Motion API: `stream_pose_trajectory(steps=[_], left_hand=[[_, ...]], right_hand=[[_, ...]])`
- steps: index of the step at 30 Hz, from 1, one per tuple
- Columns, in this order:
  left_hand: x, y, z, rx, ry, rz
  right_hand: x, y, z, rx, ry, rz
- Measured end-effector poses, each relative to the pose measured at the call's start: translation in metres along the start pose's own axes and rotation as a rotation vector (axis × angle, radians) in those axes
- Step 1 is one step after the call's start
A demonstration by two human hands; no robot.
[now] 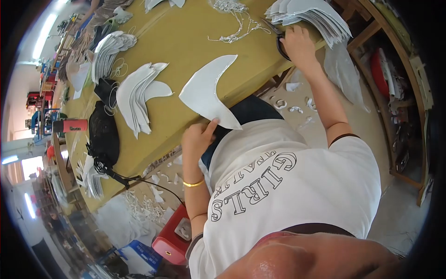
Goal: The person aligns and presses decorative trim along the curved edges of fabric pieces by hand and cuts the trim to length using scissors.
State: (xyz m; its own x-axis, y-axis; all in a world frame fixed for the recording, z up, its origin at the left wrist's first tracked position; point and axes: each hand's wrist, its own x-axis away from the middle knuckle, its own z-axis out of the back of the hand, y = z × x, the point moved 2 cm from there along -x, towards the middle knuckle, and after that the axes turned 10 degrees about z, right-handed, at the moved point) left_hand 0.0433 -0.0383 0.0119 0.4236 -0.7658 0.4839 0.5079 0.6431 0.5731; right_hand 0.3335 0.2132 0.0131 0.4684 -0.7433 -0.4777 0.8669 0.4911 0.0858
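A white, crescent-shaped piece of sheet material (pixel 204 88) with a trimmed, beaded-looking inner edge lies across the table's front edge. Its lower tip is pinched by my left hand (pixel 197 138), thumb on top and the other fingers curled, partly hidden. At the table's right corner, my right hand (pixel 298 45) has its fingers bent around the black handle of a pair of scissors (pixel 281 46); the blades point away from me. Just beyond that hand is a stack of similar white curved pieces (pixel 309 16).
The yellow-covered table (pixel 162 42) carries more stacked white pieces (pixel 134 95), tangled white trim (pixel 230 21), a black bag (pixel 103 135) and a red-and-black cylinder (pixel 72 125). Scraps litter the floor. A wooden rack (pixel 367 35) stands right; a red box (pixel 172 237) sits below.
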Motion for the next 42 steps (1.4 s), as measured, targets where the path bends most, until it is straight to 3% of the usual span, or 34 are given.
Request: stream_pose_trajectory(steps=[2, 4, 6, 8, 9, 10, 11, 12, 15, 16, 18, 20, 22, 23, 26, 27, 29, 31, 34, 38, 42], left_hand=[[-0.004, -0.007, -0.023, 0.263, 0.022, -0.045], [-0.006, -0.009, -0.028, 0.533, 0.109, -0.176], [0.004, -0.003, -0.008, 0.365, 0.270, -0.338], [0.021, 0.004, 0.021, 0.170, 0.299, -0.426], [0.020, 0.001, 0.032, 0.216, 0.277, -0.413], [0.016, -0.001, 0.043, 0.264, 0.238, -0.409], [0.003, -0.010, 0.049, 0.500, 0.226, -0.536], [0.011, 0.004, 0.069, 0.505, 0.210, -0.426], [-0.065, -0.050, 0.144, 0.351, 0.611, -0.368], [-0.089, -0.071, 0.167, 0.251, 0.803, -0.390], [-0.112, -0.097, 0.202, -0.032, 0.823, -0.213], [-0.140, -0.121, 0.210, -0.198, 0.848, -0.071], [-0.153, -0.140, 0.211, -0.256, 0.822, 0.030], [-0.159, -0.145, 0.212, -0.229, 0.791, 0.050], [-0.136, -0.119, 0.200, -0.259, 0.884, 0.128], [-0.123, -0.104, 0.194, -0.297, 0.947, 0.153], [-0.117, -0.097, 0.188, -0.297, 1.005, 0.190], [-0.117, -0.095, 0.190, -0.322, 1.035, 0.235], [-0.128, -0.109, 0.199, -0.267, 0.995, 0.333], [-0.150, -0.146, 0.218, -0.218, 0.838, 0.234], [-0.110, -0.108, 0.203, -0.258, 1.009, 0.296]], right_hand=[[-0.013, -0.032, 0.011, -0.106, -0.009, 0.066], [-0.018, -0.077, 0.022, -0.435, 0.137, 0.305], [-0.026, -0.114, 0.023, -0.737, 0.325, 0.541], [-0.038, -0.130, 0.018, -1.206, -0.021, 0.546], [-0.043, -0.124, 0.020, -1.401, -0.204, 0.523], [-0.047, -0.118, 0.028, -1.432, -0.244, 0.484], [-0.049, -0.114, 0.037, -1.461, -0.279, 0.432], [-0.048, -0.099, 0.044, -1.492, -0.311, 0.379], [-0.054, -0.030, 0.091, -1.181, -0.086, 0.015], [-0.053, -0.006, 0.117, -1.293, -0.074, -0.208], [-0.055, 0.062, 0.110, -0.987, 0.248, -0.255], [-0.055, 0.134, 0.093, -1.216, 0.298, -0.397], [-0.054, 0.199, 0.064, -0.967, 0.230, -0.357], [-0.051, 0.212, 0.064, -0.736, 0.101, -0.372], [-0.042, 0.154, 0.078, 0.478, 0.124, -0.374], [-0.046, 0.149, 0.067, 0.364, 0.393, -0.244], [-0.064, 0.124, 0.038, -0.047, 0.621, 0.072], [-0.073, 0.035, 0.046, -0.638, 0.351, 0.068], [-0.101, -0.065, 0.009, -0.534, -0.062, 0.318], [-0.119, -0.138, -0.054, -0.306, -0.106, 0.454], [-0.135, -0.156, -0.055, -0.390, -0.121, 0.457]])
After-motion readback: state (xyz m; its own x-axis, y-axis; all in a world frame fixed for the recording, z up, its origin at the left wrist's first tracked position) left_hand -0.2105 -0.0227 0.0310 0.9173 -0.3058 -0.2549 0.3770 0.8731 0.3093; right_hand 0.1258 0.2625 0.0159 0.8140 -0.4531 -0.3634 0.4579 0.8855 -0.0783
